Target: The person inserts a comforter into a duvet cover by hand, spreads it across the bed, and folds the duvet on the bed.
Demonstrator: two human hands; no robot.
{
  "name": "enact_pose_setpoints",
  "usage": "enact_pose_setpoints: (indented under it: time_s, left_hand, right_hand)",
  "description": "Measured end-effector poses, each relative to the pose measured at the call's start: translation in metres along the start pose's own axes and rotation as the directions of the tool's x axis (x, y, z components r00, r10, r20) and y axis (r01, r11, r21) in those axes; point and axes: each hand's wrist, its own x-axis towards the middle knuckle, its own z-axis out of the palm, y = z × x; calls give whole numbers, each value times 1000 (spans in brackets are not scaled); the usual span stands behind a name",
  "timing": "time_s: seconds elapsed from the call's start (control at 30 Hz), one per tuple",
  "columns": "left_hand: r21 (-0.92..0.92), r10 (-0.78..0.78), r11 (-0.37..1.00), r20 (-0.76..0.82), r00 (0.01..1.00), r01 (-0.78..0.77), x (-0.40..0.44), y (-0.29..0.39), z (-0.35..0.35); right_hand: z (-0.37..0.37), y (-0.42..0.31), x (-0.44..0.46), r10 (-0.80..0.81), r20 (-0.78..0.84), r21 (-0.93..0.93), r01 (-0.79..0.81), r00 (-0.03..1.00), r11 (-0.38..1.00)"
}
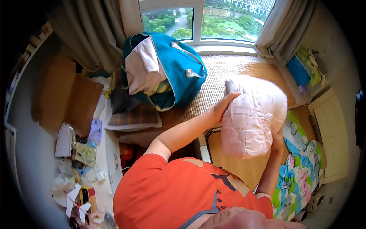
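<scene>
Currently, one pale pink quilted bundle (253, 118), rolled thick, is held up between both hands over the wooden panel (223, 150), near the front edge of the woven mat (217, 74). Contact with the panel: cannot tell.

Left hand (225, 105): gripping the bundle at its left edge, towards the upper corner; thumb laid over the fabric, other fingers partly hidden. Right hand (277, 139): gripping the bundle at its lower right side; fingers largely hidden by the fabric. Bundle surface: stitched, puffy, somewhat blurred along its upper right edge.

Surroundings. Teal bag (179, 63) sits at the mat's left end, close to the window (228, 23), well apart from the bundle. Its mouth is open; pale pink cloth (143, 68) fills the opening and hangs over the rim, with some yellow fabric below. Two light handles lie on its right side. Plaid cushion (133, 119) lies just in front of the bag, to the left. Open cardboard box (68, 97) stands further left, beyond the cushion. White desk (105, 152), along the left side, carries a purple packet (95, 131) and assorted small items. Multicoloured bedding (299, 171) lies crumpled to the right of the panel, beside a cream headboard-like board (331, 133).
</scene>
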Motion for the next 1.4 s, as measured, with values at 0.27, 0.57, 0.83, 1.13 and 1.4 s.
enact_pose_setpoints:
  time_s: [0.27, 0.57, 0.83, 1.13, 1.4]
  left_hand:
    - [559, 660, 612, 29, 750, -560, 95, 140, -82]
    - [983, 482, -20, -148, 863, 180, 123, -21, -289]
    - [957, 358, -4, -269, 894, 290, 114, -34, -282]
    - [992, 88, -107, -64, 994, 73, 111, -154, -226]
    - [984, -293, -166, -110, 950, 63, 28, -317, -184]
  right_hand:
    - [72, -31, 184, -75, 69, -230, 89, 995, 969]
    - [143, 255, 212, 404, 131, -963, 20, 906, 268]
    - [149, 292, 139, 377, 174, -956, 65, 910, 284]
    - [45, 267, 2, 291, -49, -851, -193, 956, 489]
    - [-83, 286, -293, 515, -410, -577, -652, 752, 492]
